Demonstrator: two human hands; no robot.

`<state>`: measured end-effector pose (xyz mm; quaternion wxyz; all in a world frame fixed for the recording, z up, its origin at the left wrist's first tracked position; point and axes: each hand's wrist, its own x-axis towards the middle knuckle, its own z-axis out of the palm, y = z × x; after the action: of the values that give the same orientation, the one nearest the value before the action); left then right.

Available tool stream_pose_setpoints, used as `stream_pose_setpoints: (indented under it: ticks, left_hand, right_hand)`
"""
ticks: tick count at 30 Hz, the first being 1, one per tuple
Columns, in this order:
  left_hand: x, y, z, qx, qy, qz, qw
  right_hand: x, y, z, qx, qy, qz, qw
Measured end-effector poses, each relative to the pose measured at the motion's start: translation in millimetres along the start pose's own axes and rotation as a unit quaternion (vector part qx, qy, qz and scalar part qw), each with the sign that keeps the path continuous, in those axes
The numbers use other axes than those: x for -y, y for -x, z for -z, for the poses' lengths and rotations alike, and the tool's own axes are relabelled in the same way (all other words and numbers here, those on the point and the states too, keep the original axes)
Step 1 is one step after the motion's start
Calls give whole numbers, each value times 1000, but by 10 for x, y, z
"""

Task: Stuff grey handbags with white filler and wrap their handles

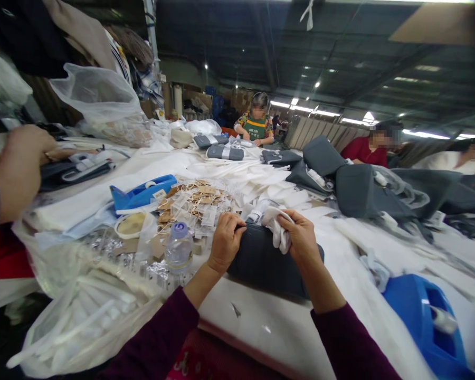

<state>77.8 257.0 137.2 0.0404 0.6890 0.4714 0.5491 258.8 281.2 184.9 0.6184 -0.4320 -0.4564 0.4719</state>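
Observation:
A dark grey bag (pixel 267 264) with a smooth surface lies on the white-covered table right in front of me. My left hand (pixel 226 240) is closed in a pinch at its upper left edge. Bunched white cloth (pixel 276 226), with finger-like folds as of a glove, is gripped between the thumb and fingers of my right hand (pixel 301 237) over the bag's top. Whitish wrapping (pixel 257 211) shows at the bag's far edge, partly hidden by the cloth. Left of my left hand stands a clear bottle with a purple cap (pixel 179 248).
Brown tags with strings (pixel 203 198) lie heaped beyond the bottle, beside a blue tape dispenser (pixel 144 192). Another blue dispenser (pixel 423 311) stands at right. More dark grey bags (pixel 354 190) are piled far right. A co-worker's hand (pixel 18 166) is at left; other people work across the table.

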Motion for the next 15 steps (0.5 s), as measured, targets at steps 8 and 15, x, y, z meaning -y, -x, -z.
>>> stream_pose_setpoints:
  ticks: [8,15]
  left_hand:
    - [-107,-48,-82,16,-80,-7,997]
    - [-89,16,-45,-2,-19,25,1000]
  right_hand:
    - [-25,-17,12,1,-16,-1,1000]
    - [-45,-44,42,6,-27,-1,1000]
